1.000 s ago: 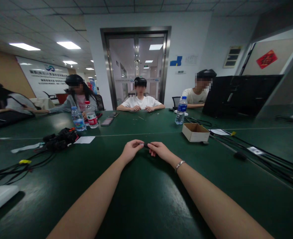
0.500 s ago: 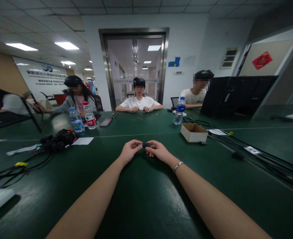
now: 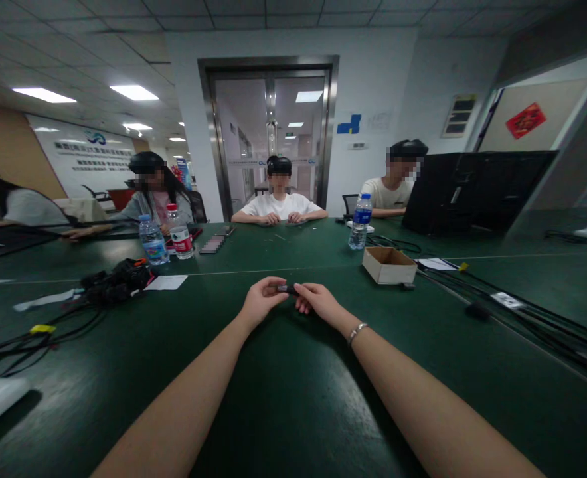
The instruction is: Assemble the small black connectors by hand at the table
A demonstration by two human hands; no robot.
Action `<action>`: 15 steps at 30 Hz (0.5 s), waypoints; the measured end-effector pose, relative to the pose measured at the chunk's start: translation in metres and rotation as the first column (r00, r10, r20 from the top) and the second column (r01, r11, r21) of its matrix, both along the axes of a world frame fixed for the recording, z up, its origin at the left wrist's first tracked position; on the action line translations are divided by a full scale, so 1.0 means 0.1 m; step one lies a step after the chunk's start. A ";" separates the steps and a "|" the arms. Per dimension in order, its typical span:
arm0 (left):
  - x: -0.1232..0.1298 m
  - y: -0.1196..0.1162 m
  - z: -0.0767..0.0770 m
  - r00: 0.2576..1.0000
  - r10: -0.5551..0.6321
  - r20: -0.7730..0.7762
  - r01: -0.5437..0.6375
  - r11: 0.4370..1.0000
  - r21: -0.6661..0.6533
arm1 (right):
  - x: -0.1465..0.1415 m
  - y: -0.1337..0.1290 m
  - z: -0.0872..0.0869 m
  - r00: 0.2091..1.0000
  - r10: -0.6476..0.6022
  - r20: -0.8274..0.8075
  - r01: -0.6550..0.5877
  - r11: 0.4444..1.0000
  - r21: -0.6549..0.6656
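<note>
Both hands meet over the green table (image 3: 293,372), a small dark stick-like object (image 3: 288,290) held level between them. Thumb and fingers of my left hand (image 3: 263,300) pinch its left end, where a greyish, shinier part shows. On the other end, my right hand (image 3: 319,301) closes its thumb and index finger, with the remaining fingers curled beneath. The object is too small for me to name its kind, and the fingertips cover both ends. A silver bracelet (image 3: 357,333) circles my right wrist.
An open cardboard box (image 3: 390,272) stands right of my hands, near a water bottle (image 3: 360,224). Black cables (image 3: 503,309) run along the right. At left lie a tangled black bundle (image 3: 117,282), paper (image 3: 167,283) and two bottles. Several people sit around the table.
The fingers have shifted slightly on the small dark object, and more of its greyish left part shows. At far left, a co-worker's hand has lowered to the table.
</note>
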State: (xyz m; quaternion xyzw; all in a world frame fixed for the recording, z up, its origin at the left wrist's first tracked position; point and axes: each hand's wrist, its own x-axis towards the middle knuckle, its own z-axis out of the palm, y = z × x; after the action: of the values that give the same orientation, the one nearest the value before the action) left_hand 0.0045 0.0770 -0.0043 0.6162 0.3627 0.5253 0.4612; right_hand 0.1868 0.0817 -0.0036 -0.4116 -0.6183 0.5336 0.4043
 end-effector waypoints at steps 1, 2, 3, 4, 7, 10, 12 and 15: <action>0.00 0.01 -0.01 1.000 0.023 -0.009 -0.023 1.000 -0.003 | 0.00 0.00 0.00 1.000 -0.004 -0.005 0.004 1.000 -0.003; 0.00 0.02 -0.01 0.999 0.049 -0.021 -0.050 0.999 -0.019 | 0.00 -0.01 0.01 1.000 -0.009 -0.010 0.009 1.000 -0.006; -0.01 0.03 -0.02 0.997 0.075 -0.033 -0.076 0.996 -0.045 | 0.00 -0.01 0.01 1.000 -0.014 -0.016 0.014 1.000 -0.011; -0.01 0.03 -0.02 0.994 0.096 -0.045 -0.100 0.992 -0.077 | -0.01 -0.01 0.02 1.000 -0.019 -0.021 0.019 1.000 -0.017; 0.00 0.02 -0.01 0.989 0.124 -0.078 -0.134 0.981 -0.141 | -0.01 -0.03 0.04 0.999 -0.029 -0.029 0.028 0.999 -0.029; 0.00 0.01 0.01 0.992 0.094 -0.083 -0.105 0.984 -0.141 | -0.01 -0.04 0.05 0.999 -0.034 -0.025 0.033 0.999 -0.032; -0.01 0.00 0.01 0.996 0.066 -0.067 -0.074 0.989 -0.124 | -0.01 -0.04 0.05 0.999 -0.035 -0.028 0.035 0.999 -0.034; -0.02 0.00 0.01 0.998 0.032 -0.057 -0.038 0.995 -0.096 | 0.00 -0.04 0.04 0.999 -0.031 -0.044 0.030 0.999 -0.035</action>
State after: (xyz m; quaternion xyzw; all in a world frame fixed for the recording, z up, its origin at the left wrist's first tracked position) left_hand 0.0025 0.0766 -0.0031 0.6007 0.4112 0.4979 0.4713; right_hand 0.1865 0.0779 0.0002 -0.4159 -0.5935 0.5469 0.4191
